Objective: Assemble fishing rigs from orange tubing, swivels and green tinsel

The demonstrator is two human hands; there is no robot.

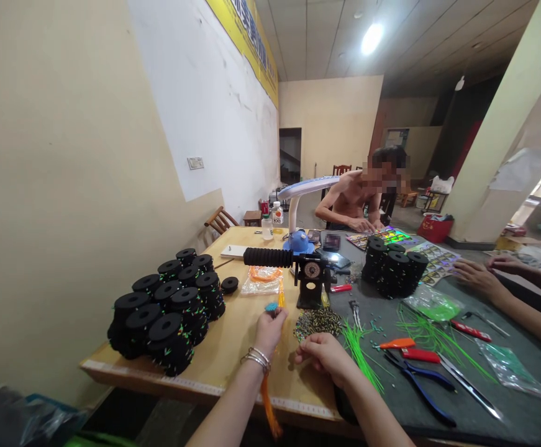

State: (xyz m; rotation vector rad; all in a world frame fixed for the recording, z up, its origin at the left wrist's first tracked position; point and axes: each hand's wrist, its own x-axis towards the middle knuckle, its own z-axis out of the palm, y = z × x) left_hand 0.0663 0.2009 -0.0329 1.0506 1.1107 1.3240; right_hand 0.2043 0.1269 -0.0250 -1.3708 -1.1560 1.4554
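Note:
My left hand (pixel 271 329) is closed around a bundle of thin orange strands (pixel 271 410), which hang down past the wrist. More orange shows above the fist, and a small cluster of blue pieces (pixel 271 307) sits at its fingertips. My right hand (pixel 323 355) is beside it, fingers curled and pinched together; whatever they hold is too small to make out. Just beyond the right fingers lies a pile of small black and gold pieces (pixel 317 323). Behind both hands stands a black device (pixel 311 279) with a dial and a ribbed black roller (pixel 268 257).
Stacked black foam spools (pixel 168 304) fill the table's left; more spools (pixel 394 267) stand right. Green strands (pixel 361 357), blue-handled pliers (pixel 419 375), scissors (pixel 470 385) and plastic bags lie on the grey mat. A lamp (pixel 298 239) stands behind. One person sits opposite; another person's hands (pixel 479 279) are at right.

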